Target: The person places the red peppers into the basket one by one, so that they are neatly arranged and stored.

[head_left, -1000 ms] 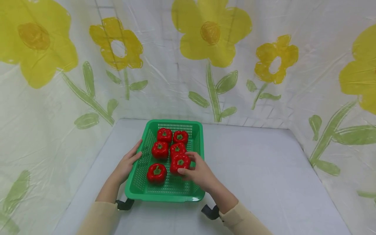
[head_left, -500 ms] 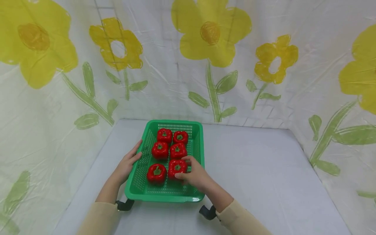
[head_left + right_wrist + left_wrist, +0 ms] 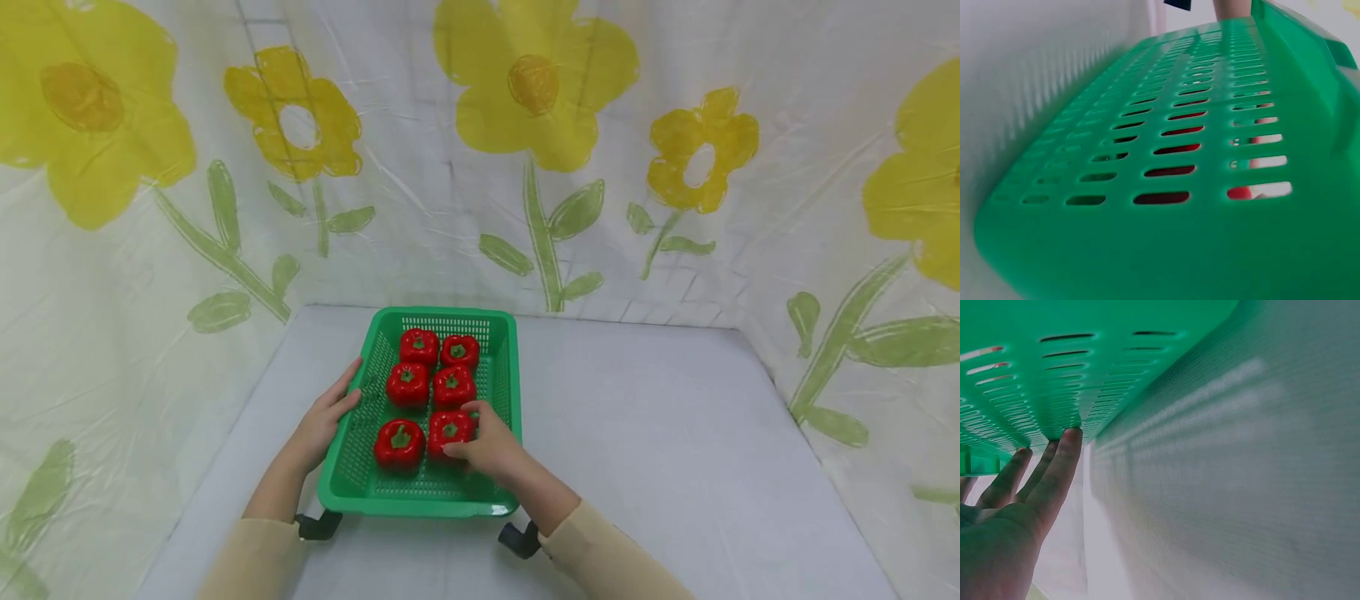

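Observation:
A green slotted plastic basket (image 3: 491,508) holds several red bell peppers with green stems. Inside its front right part, my right hand (image 3: 493,446) grips one bell pepper (image 3: 448,429), thumb at its near side and fingers at its far right side. Just left of that pepper sits another bell pepper (image 3: 399,444). Two more rows of peppers, among them a bell pepper (image 3: 453,386), lie behind. My left hand (image 3: 321,427) rests against the basket's left side; in the left wrist view its straight fingertips (image 3: 1071,439) touch the slotted wall. The right wrist view shows the basket's outer wall (image 3: 1166,244), hiding that hand.
The basket stands on a white table (image 3: 637,433), left of its middle. Behind and at both sides hangs a pale curtain (image 3: 420,242) printed with yellow flowers. Dark wrist camera mounts (image 3: 519,540) stick out under both forearms near the basket's front edge.
My right hand has brought the gripped bell pepper left and toward the front, to beside the front left pepper. The left hand has stayed at the basket's side.

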The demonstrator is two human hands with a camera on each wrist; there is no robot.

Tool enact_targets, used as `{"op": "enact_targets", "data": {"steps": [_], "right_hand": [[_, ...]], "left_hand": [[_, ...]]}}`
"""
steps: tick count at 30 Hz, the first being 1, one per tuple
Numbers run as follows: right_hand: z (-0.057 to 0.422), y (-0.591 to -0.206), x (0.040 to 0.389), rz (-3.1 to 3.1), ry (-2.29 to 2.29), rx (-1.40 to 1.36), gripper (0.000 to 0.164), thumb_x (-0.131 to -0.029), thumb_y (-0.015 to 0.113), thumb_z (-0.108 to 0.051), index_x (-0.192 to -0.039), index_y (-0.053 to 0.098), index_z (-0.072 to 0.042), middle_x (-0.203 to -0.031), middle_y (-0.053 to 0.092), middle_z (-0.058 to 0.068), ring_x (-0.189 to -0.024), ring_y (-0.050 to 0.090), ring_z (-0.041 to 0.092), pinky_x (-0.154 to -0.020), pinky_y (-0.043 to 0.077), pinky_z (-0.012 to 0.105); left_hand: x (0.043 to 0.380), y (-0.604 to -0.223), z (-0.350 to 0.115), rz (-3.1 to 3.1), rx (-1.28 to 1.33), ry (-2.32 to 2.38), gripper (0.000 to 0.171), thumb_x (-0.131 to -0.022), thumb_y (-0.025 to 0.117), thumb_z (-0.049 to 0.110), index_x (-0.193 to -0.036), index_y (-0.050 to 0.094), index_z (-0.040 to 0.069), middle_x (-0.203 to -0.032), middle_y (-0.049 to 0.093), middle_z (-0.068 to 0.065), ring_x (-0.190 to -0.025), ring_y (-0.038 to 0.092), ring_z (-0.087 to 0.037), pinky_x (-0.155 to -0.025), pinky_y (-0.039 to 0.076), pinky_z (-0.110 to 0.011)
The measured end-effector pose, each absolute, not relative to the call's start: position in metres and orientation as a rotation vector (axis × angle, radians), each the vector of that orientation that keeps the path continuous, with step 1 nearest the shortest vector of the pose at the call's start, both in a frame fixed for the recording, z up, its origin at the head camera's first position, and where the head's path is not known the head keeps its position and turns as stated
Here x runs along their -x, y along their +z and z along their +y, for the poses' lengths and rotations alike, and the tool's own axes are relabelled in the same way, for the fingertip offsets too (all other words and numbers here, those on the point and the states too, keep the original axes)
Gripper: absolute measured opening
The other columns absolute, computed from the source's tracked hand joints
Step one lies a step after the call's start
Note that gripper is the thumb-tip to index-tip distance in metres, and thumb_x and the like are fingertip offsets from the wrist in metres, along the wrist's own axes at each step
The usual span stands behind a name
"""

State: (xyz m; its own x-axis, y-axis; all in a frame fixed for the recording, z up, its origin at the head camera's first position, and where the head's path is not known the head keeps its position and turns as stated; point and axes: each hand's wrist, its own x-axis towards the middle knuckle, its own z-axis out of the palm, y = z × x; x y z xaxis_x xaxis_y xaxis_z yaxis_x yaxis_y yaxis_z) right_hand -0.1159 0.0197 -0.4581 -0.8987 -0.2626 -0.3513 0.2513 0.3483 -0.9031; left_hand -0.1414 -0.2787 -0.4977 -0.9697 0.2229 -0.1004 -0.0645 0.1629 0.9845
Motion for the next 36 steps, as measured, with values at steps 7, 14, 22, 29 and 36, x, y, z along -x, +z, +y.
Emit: {"op": "enact_targets", "data": {"steps": [7,14,22,29,36], "right_hand": [[0.016,-0.459,0.117,2.162,-1.592,-0.030,0.066,-0.084,0.079,-0.003,-0.139,0.043,-0.008,-0.126,0.054,0.018,-0.109,0.057,0.034,-0.074,0.063,0.045],[0.012,-0.461,0.114,2.118,-1.645,-0.056,0.068,-0.085,0.078,-0.001,-0.141,0.039,-0.008,-0.130,0.052,0.019,-0.114,0.055,0.037,-0.078,0.062,0.051],[0.014,-0.459,0.112,2.153,-1.663,-0.065,0.076,-0.085,0.079,-0.004,-0.148,0.038,-0.012,-0.135,0.050,0.020,-0.120,0.053,0.039,-0.081,0.061,0.053],[0.019,-0.452,0.110,2.275,-1.614,-0.017,0.080,-0.086,0.080,-0.009,-0.152,0.035,-0.012,-0.144,0.048,0.019,-0.128,0.049,0.039,-0.093,0.056,0.057],[0.025,-0.451,0.108,2.336,-1.601,0.029,0.080,-0.089,0.077,-0.014,-0.155,0.030,-0.015,-0.153,0.041,0.018,-0.139,0.043,0.040,-0.102,0.048,0.064]], "left_hand": [[0.141,-0.498,-0.279,2.230,-0.139,1.880,0.057,-0.111,0.036,0.032,-0.163,0.013,0.036,-0.171,0.009,-0.004,-0.147,0.030,-0.045,-0.095,0.056,-0.047],[0.141,-0.499,-0.279,2.240,-0.132,1.866,0.058,-0.111,0.037,0.036,-0.163,0.012,0.037,-0.171,0.008,-0.003,-0.152,0.023,-0.042,-0.100,0.053,-0.047],[0.142,-0.499,-0.279,2.228,-0.125,1.873,0.058,-0.111,0.038,0.036,-0.163,0.013,0.037,-0.171,0.008,-0.004,-0.148,0.030,-0.044,-0.096,0.056,-0.045],[0.143,-0.498,-0.279,2.247,-0.144,1.854,0.058,-0.111,0.037,0.036,-0.163,0.012,0.036,-0.171,0.008,-0.005,-0.150,0.027,-0.043,-0.098,0.055,-0.042],[0.143,-0.499,-0.279,2.237,-0.130,1.866,0.057,-0.111,0.037,0.032,-0.162,0.014,0.037,-0.170,0.010,-0.006,-0.146,0.032,-0.045,-0.094,0.057,-0.045]]}}
